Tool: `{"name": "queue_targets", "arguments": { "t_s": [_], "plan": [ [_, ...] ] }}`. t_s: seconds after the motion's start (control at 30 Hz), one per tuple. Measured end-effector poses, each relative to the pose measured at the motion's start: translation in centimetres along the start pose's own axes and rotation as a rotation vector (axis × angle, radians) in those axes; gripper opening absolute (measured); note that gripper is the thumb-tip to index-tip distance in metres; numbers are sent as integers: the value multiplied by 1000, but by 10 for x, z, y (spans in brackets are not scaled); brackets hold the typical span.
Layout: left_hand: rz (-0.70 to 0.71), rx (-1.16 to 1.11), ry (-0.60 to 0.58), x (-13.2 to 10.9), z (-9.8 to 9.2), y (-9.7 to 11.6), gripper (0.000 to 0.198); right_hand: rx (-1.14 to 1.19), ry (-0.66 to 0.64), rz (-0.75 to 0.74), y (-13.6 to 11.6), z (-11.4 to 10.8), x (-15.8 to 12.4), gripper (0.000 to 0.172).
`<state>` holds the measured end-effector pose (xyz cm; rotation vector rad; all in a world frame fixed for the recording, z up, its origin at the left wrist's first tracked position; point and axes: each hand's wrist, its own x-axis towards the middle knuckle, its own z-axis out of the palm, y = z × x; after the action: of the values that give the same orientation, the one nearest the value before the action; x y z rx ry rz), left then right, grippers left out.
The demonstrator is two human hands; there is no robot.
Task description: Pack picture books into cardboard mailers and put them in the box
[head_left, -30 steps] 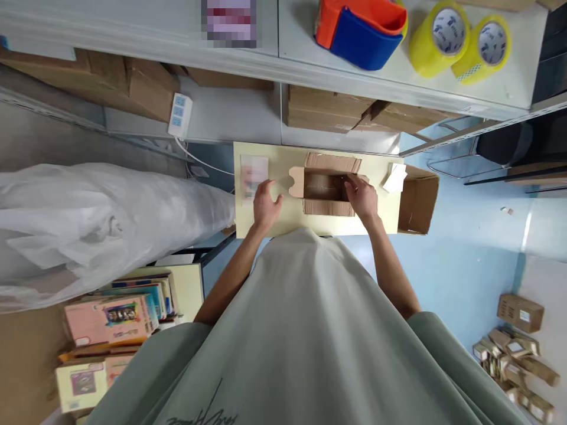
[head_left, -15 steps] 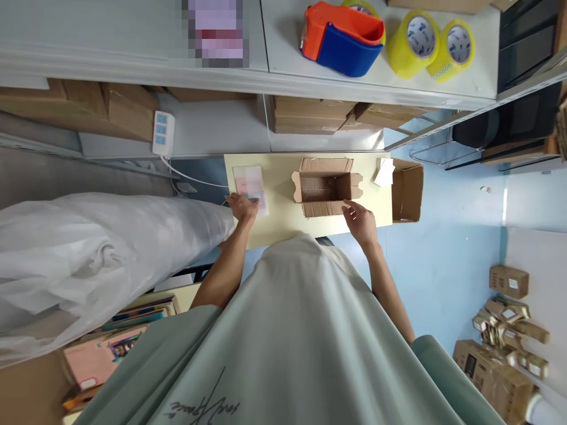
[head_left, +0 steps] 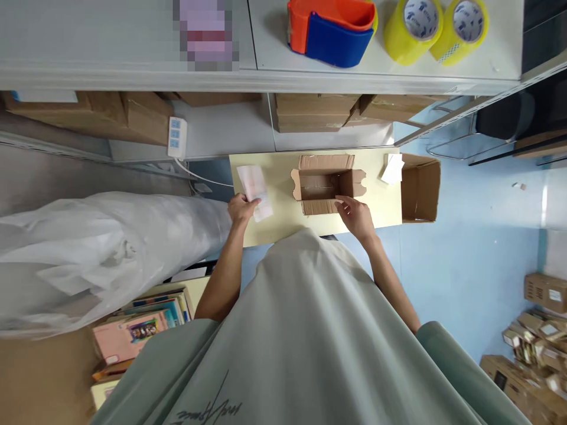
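At the left end of the table, my left hand (head_left: 242,208) pinches the edge of a thin, pale pink and white packet (head_left: 255,188) between thumb and fingers. The packet is tilted, and what it contains I cannot make out. A small cardboard box (head_left: 325,206) stands in the middle of the table with its flaps folded outward. Its visible inside is bare brown cardboard. My right hand (head_left: 355,219) is over the box's near flap at the right corner, fingers loosely bent and apart, with nothing seen in them. Whether the fingertips touch the flap I cannot tell.
White papers (head_left: 392,169) lie at the table's right end, beside a larger open carton (head_left: 420,189). A shelf above holds an orange and blue tape dispenser (head_left: 336,35) and yellow tape rolls (head_left: 413,32). A large plastic-wrapped roll (head_left: 110,254) is at the left, near a power strip (head_left: 177,137).
My left hand has taken hold of the packet, which now looks turned and raised at its edge. My right hand has shifted slightly left over the box's near flap.
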<state>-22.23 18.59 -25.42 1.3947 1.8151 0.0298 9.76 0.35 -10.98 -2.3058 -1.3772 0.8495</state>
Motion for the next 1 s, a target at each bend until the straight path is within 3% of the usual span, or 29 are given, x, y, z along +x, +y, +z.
{"name": "queue_targets", "arguments": {
  "t_s": [0.13,0.23,0.33,0.47,0.63,0.87,0.93,1.0],
  "plan": [
    [37,-201,41,-37,-16,8,30,177,-45,-90,-3,2,17,40],
    [103,-432,13,-70,-32,23,48,361,-90,-128,-10,2,26,43],
    [187,-563,-30,-103,-48,48,69,525,-137,-175,-19,3,32,48],
    [279,-503,20,-139,-56,90,71,664,-170,-240,-29,4,36,55],
    [382,-397,99,-161,-42,133,52,769,-170,-241,-24,-6,32,55],
    [392,-267,-1,-168,-8,165,45,852,-145,-196,1,-25,27,53],
    [410,-238,-10,-170,1,172,50,855,-146,-200,8,-30,29,51],
    [459,-202,60,-175,6,181,69,790,-140,-226,16,-35,31,46]
  ]
}}
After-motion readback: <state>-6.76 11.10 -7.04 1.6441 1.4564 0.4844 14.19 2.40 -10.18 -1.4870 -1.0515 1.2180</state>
